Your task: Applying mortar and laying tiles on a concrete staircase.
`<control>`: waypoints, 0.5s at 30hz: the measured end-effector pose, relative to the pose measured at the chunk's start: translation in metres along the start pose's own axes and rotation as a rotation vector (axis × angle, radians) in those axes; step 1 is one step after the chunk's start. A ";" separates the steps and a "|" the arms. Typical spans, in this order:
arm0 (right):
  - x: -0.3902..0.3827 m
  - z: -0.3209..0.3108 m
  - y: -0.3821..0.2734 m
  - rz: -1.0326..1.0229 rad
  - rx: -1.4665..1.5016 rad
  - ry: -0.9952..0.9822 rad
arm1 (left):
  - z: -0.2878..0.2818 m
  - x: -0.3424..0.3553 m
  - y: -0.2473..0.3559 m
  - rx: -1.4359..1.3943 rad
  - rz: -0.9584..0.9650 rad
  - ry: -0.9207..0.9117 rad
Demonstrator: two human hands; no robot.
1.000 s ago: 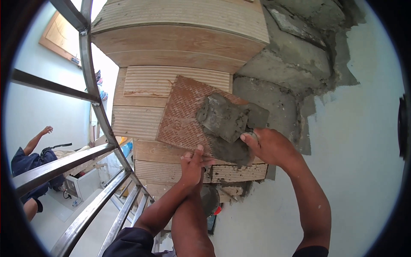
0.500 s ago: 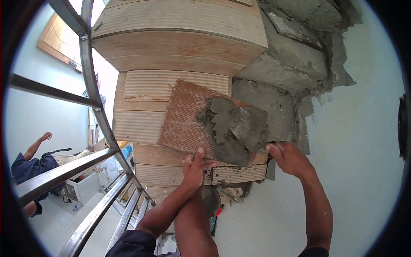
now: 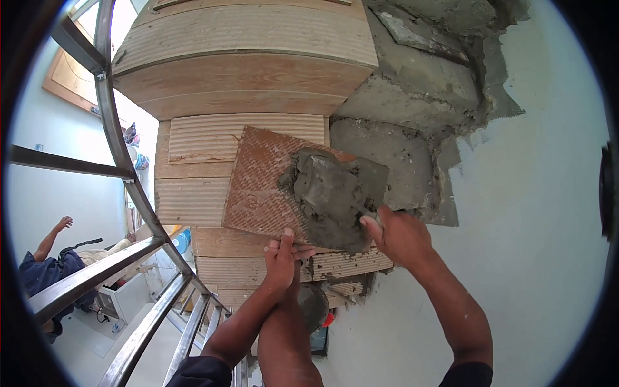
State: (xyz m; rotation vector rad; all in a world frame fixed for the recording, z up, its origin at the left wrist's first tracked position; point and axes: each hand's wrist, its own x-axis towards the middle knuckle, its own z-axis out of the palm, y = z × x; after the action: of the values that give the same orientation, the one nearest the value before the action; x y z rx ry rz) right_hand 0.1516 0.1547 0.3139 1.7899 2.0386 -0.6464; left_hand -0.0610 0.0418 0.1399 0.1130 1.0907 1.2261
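My left hand (image 3: 282, 258) grips the near edge of a reddish-brown tile (image 3: 253, 184), thumb on top and fingers beneath. The tile's ribbed back faces up, tilted over the stair tread. Wet grey mortar (image 3: 338, 229) coats its right half. Closed around a trowel's handle, my right hand (image 3: 405, 237) is at the tile's near right side. The trowel blade (image 3: 318, 187) lies on the mortar near the middle of the tile, smeared with grey, so its outline is partly lost.
Wooden-looking stair treads (image 3: 193, 197) rise ahead. Rough cement steps (image 3: 380, 158) run along the white wall (image 3: 516, 226) at right. A metal railing (image 3: 145, 200) bounds the left; beyond it, lower down, is another person (image 3: 48, 274). A dark bucket (image 3: 313, 308) stands near my leg.
The trowel has slid left and away from me across the mortar, from the tile's right edge toward its middle. My right hand moved left with it; my left hand keeps its hold.
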 end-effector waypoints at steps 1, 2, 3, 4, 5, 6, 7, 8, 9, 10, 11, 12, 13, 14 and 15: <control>0.003 -0.005 -0.003 0.013 -0.008 -0.030 | -0.001 -0.001 -0.001 0.003 -0.034 0.041; 0.004 -0.010 -0.005 0.034 -0.027 -0.056 | -0.002 -0.001 -0.003 -0.004 -0.034 0.055; 0.006 -0.015 -0.007 0.041 -0.022 -0.055 | -0.002 0.001 -0.003 0.005 -0.041 0.074; 0.005 -0.020 -0.009 0.054 -0.030 -0.056 | -0.002 0.002 -0.004 -0.006 -0.015 0.048; 0.005 -0.026 -0.009 0.066 -0.046 -0.078 | -0.003 0.001 -0.004 0.001 -0.003 0.041; 0.005 -0.031 -0.009 0.060 -0.049 -0.049 | -0.003 0.001 -0.004 0.029 -0.016 0.065; 0.005 -0.037 -0.006 0.057 -0.063 -0.040 | -0.002 0.001 -0.004 0.003 0.000 0.042; 0.006 -0.042 -0.004 0.054 -0.081 -0.033 | -0.001 0.000 -0.003 -0.009 -0.009 0.051; 0.006 -0.045 -0.001 0.060 -0.086 -0.045 | 0.001 -0.001 -0.004 -0.036 -0.006 0.047; 0.007 -0.048 0.002 0.065 -0.094 -0.055 | 0.002 -0.003 -0.004 -0.029 -0.022 0.061; 0.007 -0.049 0.004 0.087 -0.121 -0.072 | 0.003 -0.003 -0.004 -0.035 -0.022 0.063; 0.006 -0.050 0.007 0.080 -0.098 -0.072 | 0.004 -0.003 -0.004 -0.051 0.019 0.040; 0.006 -0.050 0.009 0.085 -0.091 -0.083 | 0.005 -0.003 -0.004 -0.044 -0.014 0.062; 0.004 -0.049 0.011 0.087 -0.083 -0.097 | 0.005 -0.003 -0.004 -0.049 -0.009 0.062; 0.001 -0.047 0.013 0.085 -0.065 -0.089 | 0.004 -0.002 -0.004 -0.045 0.004 0.073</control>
State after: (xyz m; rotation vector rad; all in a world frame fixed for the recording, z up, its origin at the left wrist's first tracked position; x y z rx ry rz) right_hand 0.1660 0.1825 0.3513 1.7677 1.8933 -0.6158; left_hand -0.0552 0.0407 0.1410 0.0362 1.1256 1.2660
